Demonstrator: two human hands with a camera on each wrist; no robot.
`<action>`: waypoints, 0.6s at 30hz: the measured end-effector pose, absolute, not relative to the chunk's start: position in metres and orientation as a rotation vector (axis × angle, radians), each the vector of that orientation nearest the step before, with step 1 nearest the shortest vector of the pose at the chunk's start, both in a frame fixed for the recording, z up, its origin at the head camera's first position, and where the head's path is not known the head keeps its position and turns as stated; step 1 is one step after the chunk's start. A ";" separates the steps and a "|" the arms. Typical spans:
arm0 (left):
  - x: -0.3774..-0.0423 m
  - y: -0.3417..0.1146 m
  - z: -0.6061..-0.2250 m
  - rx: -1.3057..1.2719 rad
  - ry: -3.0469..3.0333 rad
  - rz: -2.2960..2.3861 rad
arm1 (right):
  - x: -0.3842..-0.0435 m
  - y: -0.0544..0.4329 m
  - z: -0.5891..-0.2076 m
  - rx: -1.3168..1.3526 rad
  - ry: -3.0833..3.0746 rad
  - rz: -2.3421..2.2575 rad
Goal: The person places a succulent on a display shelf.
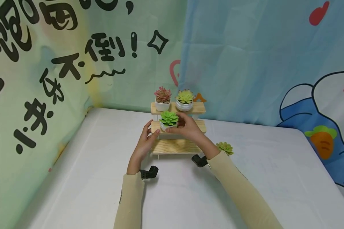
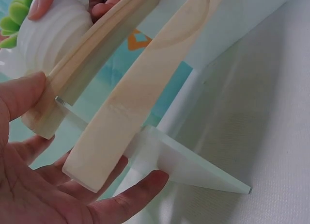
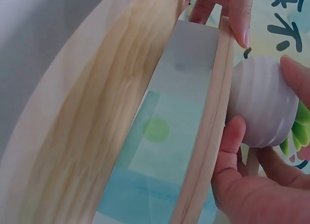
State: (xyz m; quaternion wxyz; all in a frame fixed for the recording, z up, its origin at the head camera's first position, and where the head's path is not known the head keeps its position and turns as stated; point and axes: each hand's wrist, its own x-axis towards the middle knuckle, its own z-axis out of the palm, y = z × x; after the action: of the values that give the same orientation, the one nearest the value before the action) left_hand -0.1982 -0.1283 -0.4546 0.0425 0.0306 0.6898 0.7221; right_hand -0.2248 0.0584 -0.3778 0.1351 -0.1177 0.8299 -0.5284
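A three-tier plant stand (image 1: 176, 147) has wooden shelves and clear side panels. My left hand (image 1: 143, 144) holds the left end of its middle shelf, thumb at the front edge and fingers around the end, as the left wrist view shows. With my right hand (image 1: 191, 129) I grip a small white ribbed pot with a green succulent (image 1: 169, 118) by its side. In the right wrist view the white pot (image 3: 264, 102) has its base right at the middle shelf (image 3: 206, 132), with the thumb and fingers around it.
On the top shelf stand a reddish succulent (image 1: 162, 95) in a square white pot and a yellow-green succulent (image 1: 185, 97) in a round one. Another green succulent (image 1: 225, 148) shows on the white table (image 1: 172, 197), partly behind my right forearm. Printed cloth backdrops (image 1: 235, 57) rise behind.
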 end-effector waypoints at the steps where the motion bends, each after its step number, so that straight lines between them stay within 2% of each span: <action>1: -0.198 -0.128 -0.454 0.093 2.118 2.206 | -0.225 0.058 -0.378 -0.343 2.409 -1.526; 18: -0.197 -0.129 -0.453 0.097 2.116 2.201 | -0.220 0.060 -0.377 -0.317 2.422 -1.543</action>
State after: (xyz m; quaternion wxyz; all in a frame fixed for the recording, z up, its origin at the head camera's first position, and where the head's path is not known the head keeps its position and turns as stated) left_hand -0.1969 -0.1293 -0.4532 0.0434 0.0317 0.6921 0.7198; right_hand -0.2199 0.0603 -0.3774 0.1260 -0.1089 0.8316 -0.5298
